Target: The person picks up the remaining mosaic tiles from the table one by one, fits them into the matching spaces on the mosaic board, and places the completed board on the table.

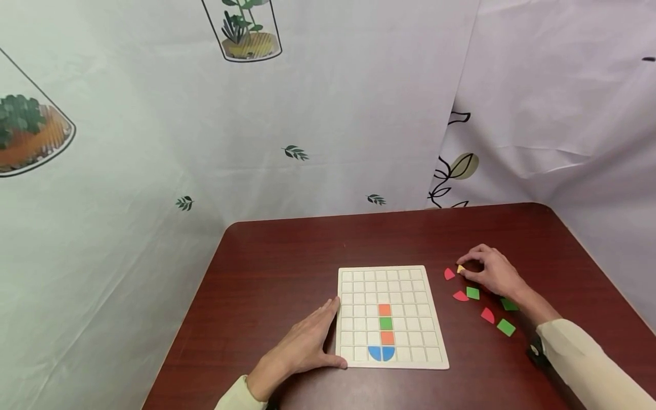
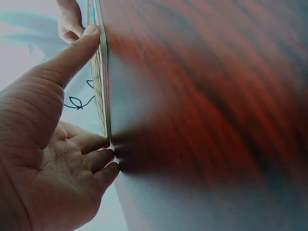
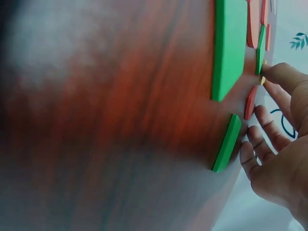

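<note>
A cream grid board lies flat on the table. Two orange squares, a green square between them and two blue quarter-circles fill cells in its lower middle. My left hand rests along the board's left edge, fingers fairly straight, thumb by the near left corner. Right of the board, my right hand pinches a small yellow piece between thumb and index finger. In the right wrist view the hand's other fingers curl loosely, and the yellow piece shows only as a sliver.
Around the right hand lie loose red rounded pieces and green squares, one green square partly under the forearm. The dark red wooden table ends at a pale printed curtain behind.
</note>
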Tool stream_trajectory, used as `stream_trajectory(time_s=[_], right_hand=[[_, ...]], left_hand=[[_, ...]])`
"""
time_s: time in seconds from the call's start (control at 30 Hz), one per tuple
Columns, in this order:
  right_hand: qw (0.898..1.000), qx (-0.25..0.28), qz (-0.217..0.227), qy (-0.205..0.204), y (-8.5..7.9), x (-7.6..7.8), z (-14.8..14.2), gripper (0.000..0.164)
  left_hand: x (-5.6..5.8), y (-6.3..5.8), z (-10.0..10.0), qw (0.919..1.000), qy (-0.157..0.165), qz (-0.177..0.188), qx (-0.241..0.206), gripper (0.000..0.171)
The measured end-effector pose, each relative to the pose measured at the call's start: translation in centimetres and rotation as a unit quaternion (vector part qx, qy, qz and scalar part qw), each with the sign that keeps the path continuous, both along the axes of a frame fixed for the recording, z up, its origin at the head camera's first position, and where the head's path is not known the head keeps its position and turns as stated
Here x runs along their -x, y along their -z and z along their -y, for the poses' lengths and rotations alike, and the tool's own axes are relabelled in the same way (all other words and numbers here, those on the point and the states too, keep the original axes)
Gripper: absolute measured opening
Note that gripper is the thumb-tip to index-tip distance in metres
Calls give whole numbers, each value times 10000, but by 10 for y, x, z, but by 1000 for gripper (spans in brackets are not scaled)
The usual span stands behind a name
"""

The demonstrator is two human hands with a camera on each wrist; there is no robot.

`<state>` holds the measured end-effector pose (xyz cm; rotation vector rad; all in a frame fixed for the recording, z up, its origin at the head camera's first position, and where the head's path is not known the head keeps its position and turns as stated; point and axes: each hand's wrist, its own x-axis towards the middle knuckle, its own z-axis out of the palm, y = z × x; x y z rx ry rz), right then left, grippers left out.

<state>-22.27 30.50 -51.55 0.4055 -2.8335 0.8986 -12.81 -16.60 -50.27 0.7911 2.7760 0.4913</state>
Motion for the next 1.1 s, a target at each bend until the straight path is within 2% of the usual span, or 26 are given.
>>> stream_trajectory(time_s=[0.3, 0.6, 1.1], right_hand=[[9986, -420, -286, 113, 0, -2, 5, 15], [9969, -614, -478, 83, -1, -1, 6, 12], [9992, -232, -283, -140, -2, -3, -1, 17]], left_hand=[[0, 0, 0, 10000, 0, 30, -6, 131], [0, 0, 0, 10000, 7, 78, -18, 131], [-1, -1, 0, 9999, 16, 116, -19, 130]])
